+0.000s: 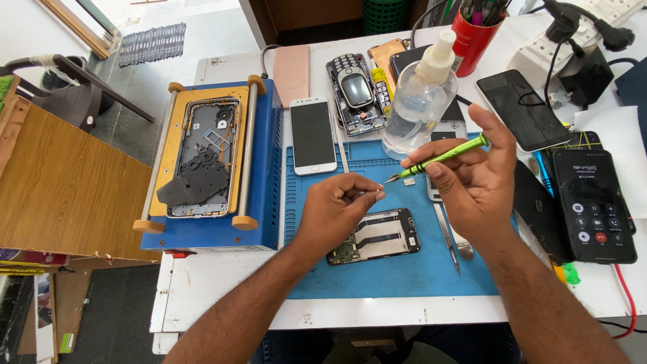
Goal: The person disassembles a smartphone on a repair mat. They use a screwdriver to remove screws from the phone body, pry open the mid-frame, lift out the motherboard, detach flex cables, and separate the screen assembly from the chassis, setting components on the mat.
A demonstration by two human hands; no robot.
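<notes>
My right hand (476,176) grips a green screwdriver (441,158), its metal tip pointing left toward my left hand. My left hand (335,209) is pinched shut; something tiny may sit between thumb and fingertips near the screwdriver tip, too small to make out. Below both hands an opened phone (377,236) with bare circuit board lies on the blue work mat (404,269). Metal tweezers (448,236) rest on the mat to the right of the phone, partly under my right wrist.
A blue heating machine (263,162) holding a phone frame stands at left. A white phone (313,135), a dismantled keypad phone (355,91), a clear spray bottle (421,94), a red pen cup (472,37) and several dark phones (593,202) surround the mat.
</notes>
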